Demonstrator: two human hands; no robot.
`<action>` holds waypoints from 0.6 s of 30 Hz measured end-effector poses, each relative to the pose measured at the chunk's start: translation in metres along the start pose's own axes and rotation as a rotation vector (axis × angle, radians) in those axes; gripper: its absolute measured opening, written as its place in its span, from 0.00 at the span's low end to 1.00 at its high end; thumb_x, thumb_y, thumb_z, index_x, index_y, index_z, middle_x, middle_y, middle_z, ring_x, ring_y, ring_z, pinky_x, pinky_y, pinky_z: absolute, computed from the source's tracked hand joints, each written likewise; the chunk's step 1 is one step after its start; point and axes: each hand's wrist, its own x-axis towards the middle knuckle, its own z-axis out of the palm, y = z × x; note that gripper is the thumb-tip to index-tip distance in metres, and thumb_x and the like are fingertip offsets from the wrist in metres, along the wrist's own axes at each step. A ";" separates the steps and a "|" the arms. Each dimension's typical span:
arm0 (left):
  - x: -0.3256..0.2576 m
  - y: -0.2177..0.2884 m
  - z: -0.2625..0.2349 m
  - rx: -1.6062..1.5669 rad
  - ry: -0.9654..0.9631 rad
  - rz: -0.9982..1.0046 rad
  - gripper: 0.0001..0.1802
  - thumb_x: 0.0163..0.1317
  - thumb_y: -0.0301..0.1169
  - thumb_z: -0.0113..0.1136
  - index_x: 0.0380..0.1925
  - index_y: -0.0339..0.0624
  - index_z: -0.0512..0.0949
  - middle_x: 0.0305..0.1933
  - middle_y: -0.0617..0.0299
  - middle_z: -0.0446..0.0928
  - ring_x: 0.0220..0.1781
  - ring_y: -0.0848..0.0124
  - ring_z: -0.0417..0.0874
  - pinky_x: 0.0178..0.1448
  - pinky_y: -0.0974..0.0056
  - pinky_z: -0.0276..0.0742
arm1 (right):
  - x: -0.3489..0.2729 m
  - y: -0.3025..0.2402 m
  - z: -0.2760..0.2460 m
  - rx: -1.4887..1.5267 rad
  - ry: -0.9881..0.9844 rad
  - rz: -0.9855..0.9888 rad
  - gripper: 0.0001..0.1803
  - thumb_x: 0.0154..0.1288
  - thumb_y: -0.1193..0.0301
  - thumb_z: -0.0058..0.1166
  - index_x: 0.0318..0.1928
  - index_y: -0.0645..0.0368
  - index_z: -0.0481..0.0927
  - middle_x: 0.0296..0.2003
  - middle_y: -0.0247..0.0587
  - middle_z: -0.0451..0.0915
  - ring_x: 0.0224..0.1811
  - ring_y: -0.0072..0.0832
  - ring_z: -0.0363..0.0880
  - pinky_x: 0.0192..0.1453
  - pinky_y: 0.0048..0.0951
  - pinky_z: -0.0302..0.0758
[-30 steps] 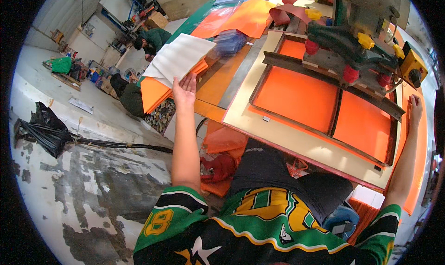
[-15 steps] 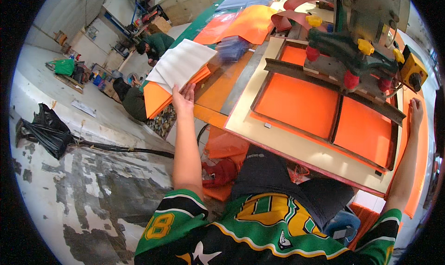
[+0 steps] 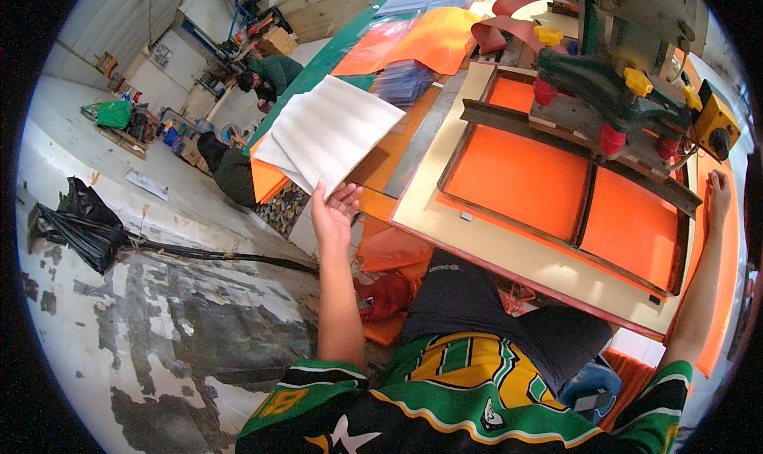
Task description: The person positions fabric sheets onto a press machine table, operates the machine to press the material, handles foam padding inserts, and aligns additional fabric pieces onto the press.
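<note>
My left hand is closed on the near corner of a white foam-like sheet, thumb along its edge and fingers curled beneath. More white sheets lie fanned under it, over a stack of orange sheets at the table's left edge. At the far right, my right hand has its fingers bent at the edge of a long orange sheet. Between my hands, a dark metal frame with two openings rests over orange sheet on a cream board.
A press head with red and yellow knobs stands above the board, a yellow control box beside it. Clear plastic sheets and an orange sheet lie on the green table. Another person crouches at the far left.
My left hand has moved right and slightly nearer, and the white sheets have slid and fanned rightward off the orange stack. My right hand stays at the orange sheet's edge.
</note>
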 end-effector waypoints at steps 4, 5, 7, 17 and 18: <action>-0.006 0.027 -0.016 -0.073 -0.050 0.089 0.33 0.67 0.52 0.53 0.61 0.39 0.67 0.52 0.47 0.78 0.52 0.56 0.83 0.57 0.54 0.81 | -0.009 0.000 0.014 0.030 -0.004 0.071 0.11 0.72 0.67 0.53 0.48 0.61 0.77 0.38 0.30 0.76 0.41 0.18 0.73 0.45 0.20 0.69; 0.004 0.033 -0.022 -0.078 -0.062 0.084 0.33 0.67 0.52 0.53 0.61 0.39 0.67 0.52 0.47 0.78 0.52 0.56 0.83 0.57 0.54 0.81 | -0.007 -0.003 0.006 0.023 0.008 0.068 0.11 0.72 0.67 0.53 0.48 0.61 0.77 0.38 0.30 0.76 0.41 0.18 0.73 0.45 0.20 0.69; 0.027 0.041 -0.035 -0.088 0.011 0.039 0.32 0.66 0.52 0.55 0.60 0.40 0.68 0.53 0.49 0.77 0.58 0.56 0.79 0.59 0.51 0.79 | -0.001 -0.007 -0.014 -0.005 -0.120 0.105 0.10 0.72 0.68 0.53 0.48 0.61 0.77 0.39 0.31 0.77 0.42 0.19 0.73 0.46 0.21 0.69; 0.094 0.048 -0.039 -0.072 -0.035 0.025 0.30 0.60 0.32 0.63 0.62 0.37 0.68 0.62 0.50 0.74 0.62 0.52 0.76 0.65 0.45 0.74 | 0.006 0.002 -0.004 -0.112 -0.080 0.025 0.14 0.71 0.66 0.52 0.48 0.65 0.77 0.40 0.36 0.78 0.41 0.24 0.76 0.47 0.23 0.74; 0.092 0.045 -0.037 -0.046 -0.041 0.037 0.30 0.60 0.31 0.63 0.62 0.37 0.68 0.61 0.50 0.74 0.61 0.52 0.76 0.65 0.45 0.74 | 0.007 0.005 -0.005 -0.089 -0.038 -0.024 0.15 0.71 0.66 0.53 0.49 0.65 0.77 0.41 0.36 0.79 0.41 0.24 0.77 0.48 0.23 0.74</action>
